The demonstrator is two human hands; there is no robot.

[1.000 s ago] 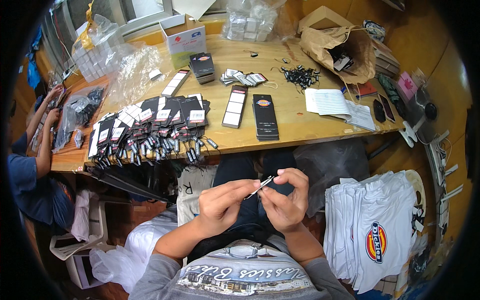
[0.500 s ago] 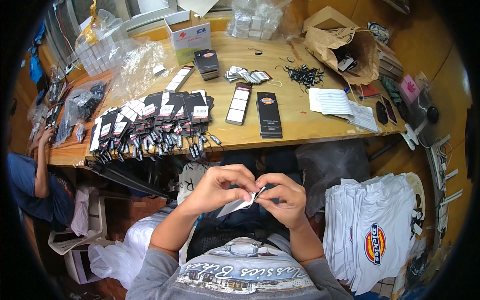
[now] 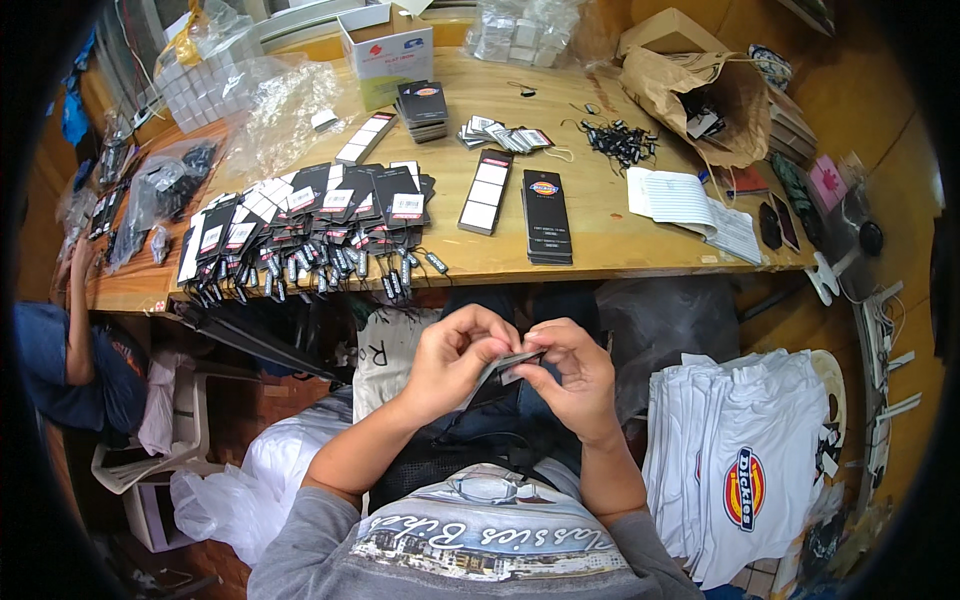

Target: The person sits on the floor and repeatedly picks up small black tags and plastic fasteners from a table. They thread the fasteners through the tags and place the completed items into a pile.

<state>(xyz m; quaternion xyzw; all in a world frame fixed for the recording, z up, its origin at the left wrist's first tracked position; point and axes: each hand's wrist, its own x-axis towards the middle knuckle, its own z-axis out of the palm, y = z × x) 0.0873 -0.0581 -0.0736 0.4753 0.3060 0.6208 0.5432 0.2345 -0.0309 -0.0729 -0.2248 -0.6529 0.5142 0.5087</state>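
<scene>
Above my lap, my left hand and my right hand pinch a dark hang tag between thumbs and fingertips. The tag is tilted, and the fingers partly hide its upper end. On the table in front lie a stack of black hang tags and a stack of tags with white panels. To their left, a wide heap of black-and-white hang tags has black string fasteners hanging over the table's front edge.
Farther back are small labels, loose black strings, another tag stack and a white-green box. A paper bag and notebook lie right. Folded white shirts sit lower right; a person is at far left.
The tag between my hands showed a white face and now shows a dark one. My right fingers have spread somewhat along its edge. The view has shifted slightly.
</scene>
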